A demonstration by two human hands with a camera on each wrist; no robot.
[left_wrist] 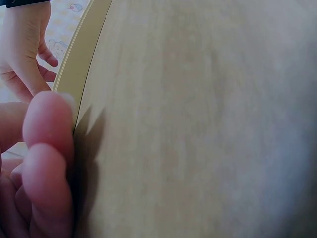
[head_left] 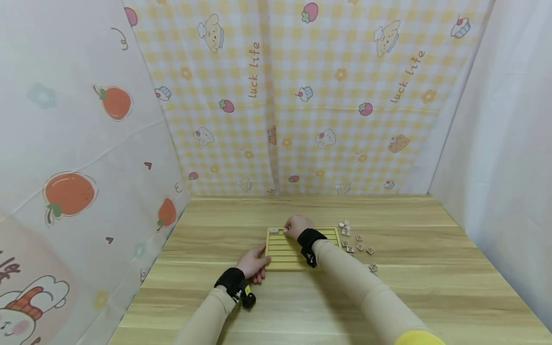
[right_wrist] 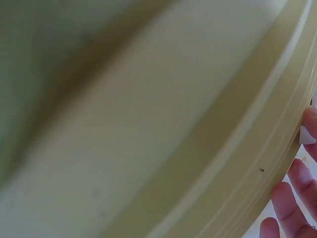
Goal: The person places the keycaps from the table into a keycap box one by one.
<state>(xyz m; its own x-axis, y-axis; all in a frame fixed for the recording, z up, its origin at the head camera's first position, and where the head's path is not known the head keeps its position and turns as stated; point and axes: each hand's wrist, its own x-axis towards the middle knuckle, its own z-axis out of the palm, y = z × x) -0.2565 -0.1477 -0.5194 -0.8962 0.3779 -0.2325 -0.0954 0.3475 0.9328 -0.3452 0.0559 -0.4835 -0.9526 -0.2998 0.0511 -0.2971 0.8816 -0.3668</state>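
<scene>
A yellow slotted board (head_left: 280, 259) with several parallel ridges lies flat on the table. My left hand (head_left: 252, 263) holds it at its left side, thumb on the edge near the front corner. In the left wrist view my left fingertips (left_wrist: 48, 119) sit against the board's rim (left_wrist: 81, 59). My right hand (head_left: 298, 226) reaches over the far row and pinches a small white tile (right_wrist: 306, 136) between thumb and finger. Left of that hand, a pale tile (head_left: 273, 231) sits in the far-left end of the top row.
Several small square tiles (head_left: 360, 247) with markings lie scattered right of the board, some clustered near its far corner (head_left: 346, 229). The wooden table (head_left: 207, 239) runs back to a yellow checked cloth (head_left: 302, 158), with a white printed cloth (head_left: 129, 158) on the left.
</scene>
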